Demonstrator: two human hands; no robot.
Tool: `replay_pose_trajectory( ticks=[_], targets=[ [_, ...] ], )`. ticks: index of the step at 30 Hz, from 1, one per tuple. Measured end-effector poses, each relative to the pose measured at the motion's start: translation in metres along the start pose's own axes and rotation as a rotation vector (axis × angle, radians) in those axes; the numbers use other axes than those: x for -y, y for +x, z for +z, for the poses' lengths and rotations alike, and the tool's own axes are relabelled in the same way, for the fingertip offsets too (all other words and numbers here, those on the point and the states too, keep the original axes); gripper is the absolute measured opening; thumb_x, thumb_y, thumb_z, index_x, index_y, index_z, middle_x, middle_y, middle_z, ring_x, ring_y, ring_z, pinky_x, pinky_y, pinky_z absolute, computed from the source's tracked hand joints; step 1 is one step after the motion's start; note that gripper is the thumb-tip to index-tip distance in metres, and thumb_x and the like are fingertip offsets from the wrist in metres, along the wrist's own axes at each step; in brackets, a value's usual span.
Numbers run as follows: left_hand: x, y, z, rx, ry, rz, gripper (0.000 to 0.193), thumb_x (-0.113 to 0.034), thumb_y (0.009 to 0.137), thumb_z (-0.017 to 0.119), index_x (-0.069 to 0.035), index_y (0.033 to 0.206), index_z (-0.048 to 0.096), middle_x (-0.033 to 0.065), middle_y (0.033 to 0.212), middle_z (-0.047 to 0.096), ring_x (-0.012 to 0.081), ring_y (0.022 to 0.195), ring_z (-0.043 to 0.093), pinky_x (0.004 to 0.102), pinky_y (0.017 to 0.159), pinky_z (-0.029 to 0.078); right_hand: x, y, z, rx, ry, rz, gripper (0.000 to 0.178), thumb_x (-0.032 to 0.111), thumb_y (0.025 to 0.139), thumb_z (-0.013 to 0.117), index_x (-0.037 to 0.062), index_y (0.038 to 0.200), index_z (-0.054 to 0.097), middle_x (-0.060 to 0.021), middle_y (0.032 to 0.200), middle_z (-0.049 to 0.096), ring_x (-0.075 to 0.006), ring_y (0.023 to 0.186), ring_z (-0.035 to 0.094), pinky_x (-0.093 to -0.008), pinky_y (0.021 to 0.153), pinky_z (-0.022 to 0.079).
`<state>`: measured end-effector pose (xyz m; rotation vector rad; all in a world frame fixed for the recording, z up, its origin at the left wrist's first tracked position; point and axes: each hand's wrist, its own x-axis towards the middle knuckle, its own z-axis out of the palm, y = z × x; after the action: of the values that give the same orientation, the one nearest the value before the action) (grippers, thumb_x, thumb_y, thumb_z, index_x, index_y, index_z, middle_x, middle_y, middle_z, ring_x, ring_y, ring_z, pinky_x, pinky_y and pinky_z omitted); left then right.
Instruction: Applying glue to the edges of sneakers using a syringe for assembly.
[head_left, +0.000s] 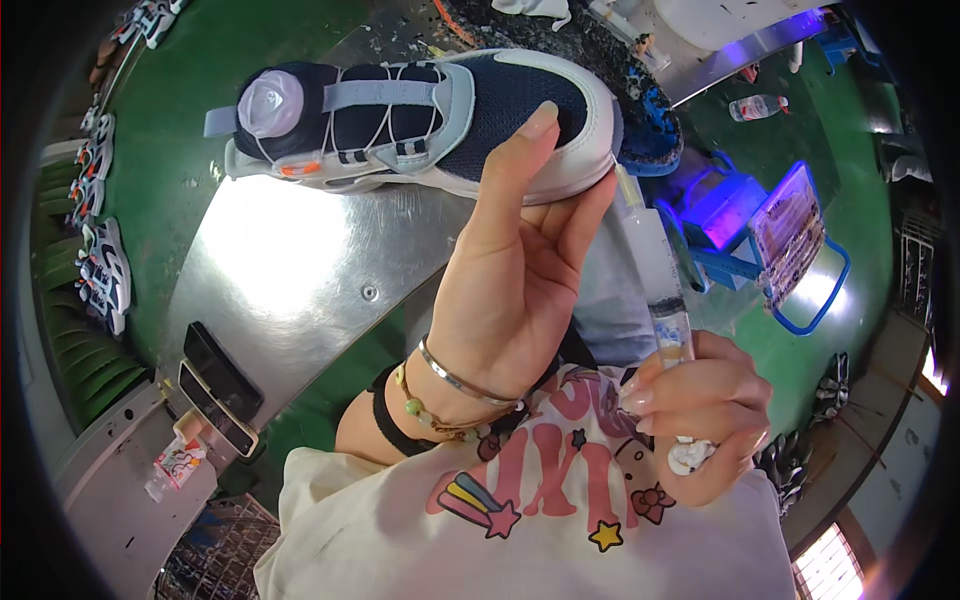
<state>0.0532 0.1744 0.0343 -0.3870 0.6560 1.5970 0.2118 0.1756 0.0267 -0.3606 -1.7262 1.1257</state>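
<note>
My left hand (515, 270) is closed round the toe of a navy, grey and white sneaker (525, 100), thumb on the upper and fingers beneath the sole. The shoe lies sideways, toe to the right, with a pale plastic shoe last (270, 103) filling its opening. In my right hand (705, 410) is a clear syringe (655, 265), its fingers wrapped round the lower barrel and the plunger end (690, 456) against the palm. The syringe's narrow tip points up at the sole edge by the toe; I cannot tell whether it touches.
Below the shoe spreads a shiny metal table (300, 290). Two phones (218, 385) and a small plastic packet (180, 465) lie at the left. More sneakers (105, 270) line the far left. A blue-framed chair (790, 240) and a bottle (757, 108) are at right.
</note>
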Motion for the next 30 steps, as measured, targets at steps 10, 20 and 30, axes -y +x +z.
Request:
replay_pose_trajectory(
  ticks=[10, 20, 30],
  targets=[
    [-0.015, 0.007, 0.007, -0.023, -0.104, -0.032, 0.022, -0.018, 0.082, 0.062, 0.000, 0.094, 0.058, 0.0077, 0.094, 0.061, 0.0158, 0.091, 0.058, 0.0252, 0.086, 0.048, 0.006, 0.013, -0.011, -0.113, -0.056, -0.013, 0.049, 0.023, 0.092, 0.025, 0.0011, 0.061, 0.055, -0.0150, 0.071, 0.063, -0.0181, 0.044, 0.052, -0.0273, 0.038, 0.036],
    [-0.328, 0.009, -0.139, 0.144, 0.028, 0.968, 0.044, -0.023, 0.084, 0.057, 0.003, 0.116, 0.044, 0.0167, 0.116, 0.051, 0.0305, 0.107, 0.050, 0.0380, 0.095, 0.043, 0.012, 0.030, -0.023, -0.106, 0.013, 0.100, 0.047, 0.017, 0.091, 0.028, -0.0037, 0.060, 0.055, -0.0194, 0.075, 0.062, -0.0210, 0.057, 0.059, -0.0303, 0.055, 0.049],
    [-0.437, 0.094, -0.141, -0.378, 0.301, 1.244, 0.040, -0.027, 0.088, 0.047, 0.002, 0.115, 0.042, 0.0142, 0.112, 0.056, 0.0200, 0.102, 0.057, 0.0285, 0.087, 0.047, -0.033, 0.039, -0.047, -0.155, 0.262, 0.461, 0.055, 0.025, 0.094, 0.028, -0.0060, 0.058, 0.056, -0.0214, 0.076, 0.060, -0.0231, 0.057, 0.056, -0.0316, 0.058, 0.046]
  ],
)
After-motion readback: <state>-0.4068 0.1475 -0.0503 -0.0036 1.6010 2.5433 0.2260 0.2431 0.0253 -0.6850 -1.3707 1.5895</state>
